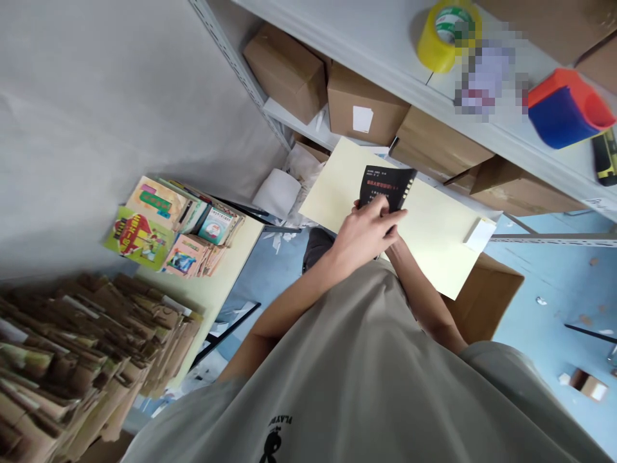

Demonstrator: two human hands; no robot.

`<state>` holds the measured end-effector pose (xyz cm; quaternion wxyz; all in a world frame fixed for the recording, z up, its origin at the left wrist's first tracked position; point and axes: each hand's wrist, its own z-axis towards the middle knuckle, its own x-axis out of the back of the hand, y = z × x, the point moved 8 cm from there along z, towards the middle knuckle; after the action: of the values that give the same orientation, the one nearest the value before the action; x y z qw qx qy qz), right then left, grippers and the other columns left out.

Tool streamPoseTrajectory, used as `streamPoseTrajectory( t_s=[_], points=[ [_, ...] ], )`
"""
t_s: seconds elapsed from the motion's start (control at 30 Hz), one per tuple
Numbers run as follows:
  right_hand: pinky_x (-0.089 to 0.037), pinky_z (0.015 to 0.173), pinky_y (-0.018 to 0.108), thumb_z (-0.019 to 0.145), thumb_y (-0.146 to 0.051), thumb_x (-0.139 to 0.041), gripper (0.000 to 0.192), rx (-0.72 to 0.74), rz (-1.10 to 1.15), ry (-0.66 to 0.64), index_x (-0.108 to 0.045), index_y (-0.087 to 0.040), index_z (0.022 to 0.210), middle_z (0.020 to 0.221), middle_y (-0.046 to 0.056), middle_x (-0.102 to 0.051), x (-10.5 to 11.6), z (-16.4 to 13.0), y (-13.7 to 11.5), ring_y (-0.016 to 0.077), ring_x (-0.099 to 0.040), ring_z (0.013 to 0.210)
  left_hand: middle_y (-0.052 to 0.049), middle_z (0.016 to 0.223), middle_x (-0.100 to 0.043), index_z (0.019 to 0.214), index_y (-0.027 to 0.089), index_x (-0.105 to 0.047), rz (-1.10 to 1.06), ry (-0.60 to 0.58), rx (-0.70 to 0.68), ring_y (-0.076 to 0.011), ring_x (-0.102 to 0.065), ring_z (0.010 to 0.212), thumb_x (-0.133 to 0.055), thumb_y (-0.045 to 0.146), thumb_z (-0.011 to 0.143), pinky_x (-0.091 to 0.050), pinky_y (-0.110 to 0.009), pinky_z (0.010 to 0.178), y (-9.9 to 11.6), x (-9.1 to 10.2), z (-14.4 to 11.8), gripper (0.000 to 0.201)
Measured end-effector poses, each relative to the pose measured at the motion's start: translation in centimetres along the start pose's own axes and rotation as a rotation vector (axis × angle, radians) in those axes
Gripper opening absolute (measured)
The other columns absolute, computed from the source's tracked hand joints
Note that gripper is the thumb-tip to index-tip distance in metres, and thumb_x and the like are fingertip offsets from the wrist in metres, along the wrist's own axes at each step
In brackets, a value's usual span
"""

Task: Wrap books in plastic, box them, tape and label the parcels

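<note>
A black book point(378, 181) with red and white lettering on its cover is held above a cream tabletop point(424, 238), just in front of my body. My left hand point(362, 228) lies across the lower part of the cover, its fingers curled over the book. Close against it, my right hand point(394, 226) grips the lower right part. My left hand partly covers the right one, so some of its fingers are hidden. At the right end of the tabletop stands a small white box point(480, 234).
On the left, a side table point(231, 263) bears stacked colourful books point(187, 222) and many brown paper packets point(91, 341). A metal shelf point(347, 22) with cardboard boxes point(369, 106) runs behind. Yellow tape point(446, 38) and a red-blue tape dispenser point(566, 109) sit on it. An open carton point(489, 296) stands right.
</note>
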<state>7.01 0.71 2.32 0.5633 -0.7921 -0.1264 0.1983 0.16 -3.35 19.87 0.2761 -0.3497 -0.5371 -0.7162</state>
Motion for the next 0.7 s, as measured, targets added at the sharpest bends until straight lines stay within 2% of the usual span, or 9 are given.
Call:
streamPoseTrajectory(
  t_s=[0.1,0.2,0.3,0.4,0.53,0.6,0.7],
  points=[
    [-0.078,0.086,0.061,0.104,-0.063,-0.081,0.027,-0.034,-0.045,0.193,-0.081,-0.05,0.128,0.115,0.01,-0.08,1.6,-0.9,0.4,0.0421,-0.081,0.14,-0.01,0.127,-0.075,0.148,0.035,-0.087,-0.031,-0.016,-0.035,-0.0257,-0.079,0.105,-0.074,0.014,0.11,-0.069,-0.047,0.11,0.8,-2.3,0.2,0.046],
    [-0.076,0.083,0.057,0.093,-0.07,-0.089,0.033,-0.074,-0.004,0.234,-0.082,-0.044,0.112,0.108,0.011,-0.08,3.5,-1.3,1.0,0.0407,-0.084,0.125,-0.01,0.13,-0.076,0.148,0.038,-0.089,-0.212,0.028,-0.008,-0.0258,-0.08,0.111,-0.075,0.018,0.112,-0.07,-0.044,0.11,-0.8,-3.1,-0.1,0.044],
    [-0.074,0.086,0.05,0.084,-0.086,-0.087,0.056,-0.094,0.091,0.203,-0.074,-0.034,0.103,0.096,0.008,-0.077,5.5,-1.6,1.8,0.0325,-0.081,0.101,-0.009,0.134,-0.078,0.147,0.037,-0.09,-0.435,0.09,0.124,-0.0244,-0.081,0.121,-0.074,0.023,0.115,-0.07,-0.037,0.109,-5.0,-3.4,-0.9,0.038],
    [-0.072,0.085,0.042,0.072,-0.09,-0.094,0.07,-0.178,0.176,0.22,-0.063,-0.032,0.095,0.083,0.0,-0.071,7.0,-2.8,3.9,0.0232,-0.071,0.082,-0.012,0.139,-0.082,0.148,0.028,-0.087,-0.636,0.153,0.369,-0.024,-0.082,0.12,-0.071,0.027,0.116,-0.07,-0.034,0.104,-11.0,-4.8,-2.7,0.036],
    [-0.069,0.086,0.039,0.067,-0.086,-0.1,0.073,-0.308,0.208,0.227,-0.059,-0.032,0.093,0.086,0.0,-0.074,6.6,-4.0,7.1,0.0225,-0.073,0.086,-0.014,0.14,-0.086,0.149,0.023,-0.083,-0.75,0.125,0.659,-0.0215,-0.083,0.099,-0.081,0.036,0.11,-0.069,-0.033,0.092,-17.6,-8.8,-5.7,0.041],
    [-0.068,0.088,0.039,0.066,-0.086,-0.101,0.073,-0.338,0.21,0.263,-0.06,-0.032,0.095,0.091,0.001,-0.077,6.2,-3.6,8.3,0.023,-0.075,0.09,-0.014,0.14,-0.086,0.152,0.023,-0.08,-0.75,0.109,0.724,-0.0205,-0.082,0.095,-0.083,0.036,0.108,-0.068,-0.032,0.089,-19.9,-10.4,-6.8,0.047],
    [-0.067,0.091,0.037,0.067,-0.086,-0.098,0.073,-0.331,0.172,0.326,-0.058,-0.032,0.095,0.09,0.0,-0.076,6.0,-1.3,9.3,0.0217,-0.076,0.091,-0.016,0.144,-0.084,0.147,0.021,-0.081,-0.694,0.091,0.754,-0.0225,-0.083,0.104,-0.08,0.028,0.107,-0.068,-0.034,0.095,-22.9,-11.7,-7.3,0.04]
  ],
)
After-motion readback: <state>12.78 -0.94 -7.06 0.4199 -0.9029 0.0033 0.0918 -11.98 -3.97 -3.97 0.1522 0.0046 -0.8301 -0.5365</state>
